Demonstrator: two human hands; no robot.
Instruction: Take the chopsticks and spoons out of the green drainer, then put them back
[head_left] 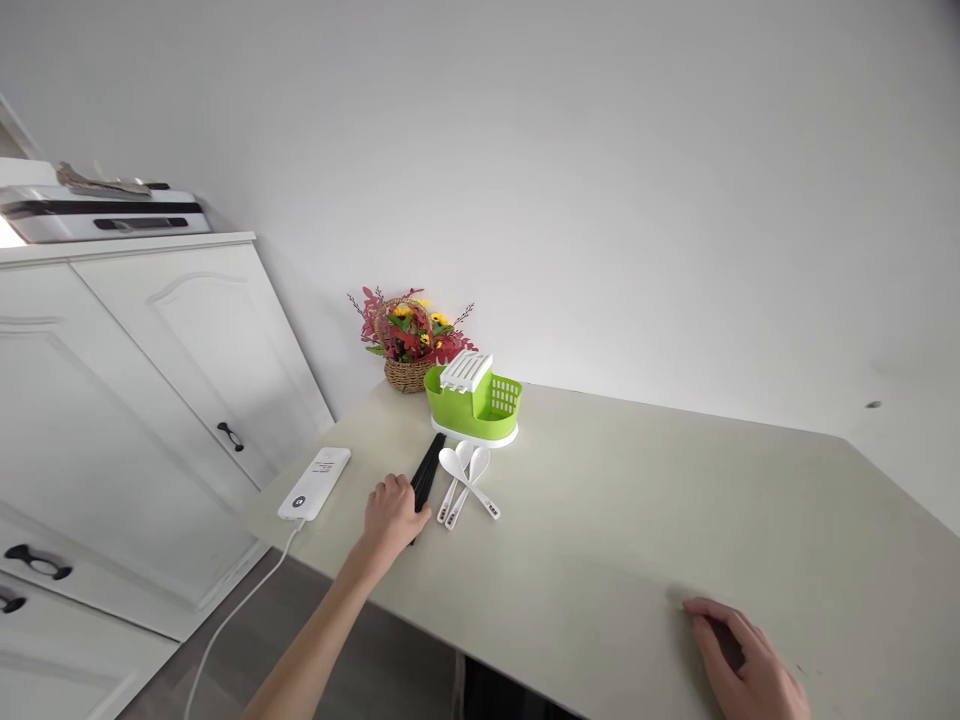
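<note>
My left hand reaches across the table's left side and rests on the near end of a bundle of black chopsticks; whether the fingers have closed around them is unclear. Just right of the chopsticks lie white spoons, crossed over each other. Behind them stands a green cutlery holder with a white slotted lid. My right hand lies flat on the table near its front edge, fingers spread, holding nothing.
A white power bank with a trailing white cable lies left of my left hand. A small wicker basket of flowers stands against the wall. White cabinets with a flat appliance on top stand at the left.
</note>
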